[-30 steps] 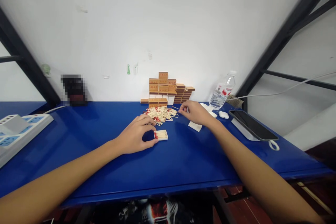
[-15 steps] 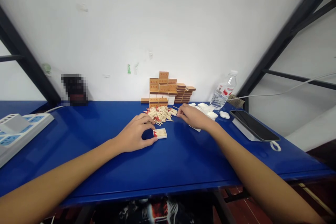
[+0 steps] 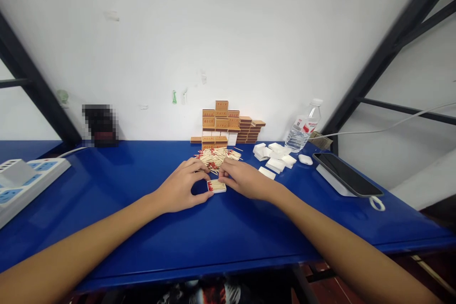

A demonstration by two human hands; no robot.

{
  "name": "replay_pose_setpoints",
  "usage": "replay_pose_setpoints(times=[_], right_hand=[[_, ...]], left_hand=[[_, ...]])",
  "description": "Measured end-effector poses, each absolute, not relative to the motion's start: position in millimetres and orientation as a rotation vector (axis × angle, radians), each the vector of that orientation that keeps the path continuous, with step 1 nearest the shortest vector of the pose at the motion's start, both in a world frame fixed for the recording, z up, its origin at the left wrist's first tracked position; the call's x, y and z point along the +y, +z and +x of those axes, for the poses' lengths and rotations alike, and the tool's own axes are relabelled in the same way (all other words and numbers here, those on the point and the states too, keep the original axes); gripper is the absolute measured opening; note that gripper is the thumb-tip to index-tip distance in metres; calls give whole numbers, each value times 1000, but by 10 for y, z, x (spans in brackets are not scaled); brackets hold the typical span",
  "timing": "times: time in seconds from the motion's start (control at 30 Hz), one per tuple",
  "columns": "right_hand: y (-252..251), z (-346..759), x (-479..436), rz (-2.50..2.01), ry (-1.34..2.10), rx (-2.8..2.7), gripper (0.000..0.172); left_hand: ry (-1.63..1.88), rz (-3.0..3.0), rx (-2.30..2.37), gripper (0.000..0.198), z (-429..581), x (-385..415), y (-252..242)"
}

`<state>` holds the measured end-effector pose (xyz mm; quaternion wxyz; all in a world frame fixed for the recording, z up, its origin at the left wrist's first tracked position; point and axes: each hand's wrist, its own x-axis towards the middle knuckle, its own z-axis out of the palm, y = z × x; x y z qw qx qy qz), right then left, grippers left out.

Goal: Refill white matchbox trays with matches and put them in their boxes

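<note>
A small white matchbox tray [image 3: 217, 186] with red-tipped matches in it lies on the blue table [image 3: 228, 228]. My left hand [image 3: 181, 187] curls round the tray's left end, thumb and fingers closed on it. My right hand [image 3: 241, 179] rests at the tray's right side with fingers pinched over it; what they hold is hidden. Just behind both hands lies a loose pile of matches [image 3: 217, 156].
Stacked brown matchboxes [image 3: 226, 126] stand against the wall. Several empty white trays [image 3: 274, 159] lie to the right, then a water bottle [image 3: 302, 127], a white earbud case [image 3: 305, 159] and a phone [image 3: 347, 174]. A power strip [image 3: 21, 183] sits far left.
My right hand has come back left from the white trays and match pile to the tray's right side. My left hand has stayed on the tray.
</note>
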<state>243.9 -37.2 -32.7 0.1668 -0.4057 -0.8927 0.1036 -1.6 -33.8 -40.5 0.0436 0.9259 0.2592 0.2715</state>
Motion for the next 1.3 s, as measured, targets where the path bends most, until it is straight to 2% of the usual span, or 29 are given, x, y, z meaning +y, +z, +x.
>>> replay_pose_setpoints(times=[0.23,0.37,0.53,0.7,0.9,1.13,1.3], right_hand=[[-288,2389,-411,-1159,325,-2519,5],[-169,2538,-341,-1162,186,-2467,8],[-3,3119,-66,-1541,-199,-2268,12],[1,3630,149,-1893,-343,-2059,16],[-121,3771,267,-1989,-222,-1862,18],[-209,3770,655,-1695,185,-1407,31],[-163,3592,1012,-1662,417,-1063,31]], left_hand=[[810,2832,810,19,-16,-345,-392],[840,2826,790,21,-18,-353,-380],[919,2803,760,22,-17,-363,-370],[840,2818,751,21,-33,-352,-383],[807,2800,763,20,-42,-354,-389],[864,2786,789,20,-9,-399,-359],[918,2775,944,24,-35,-376,-346]])
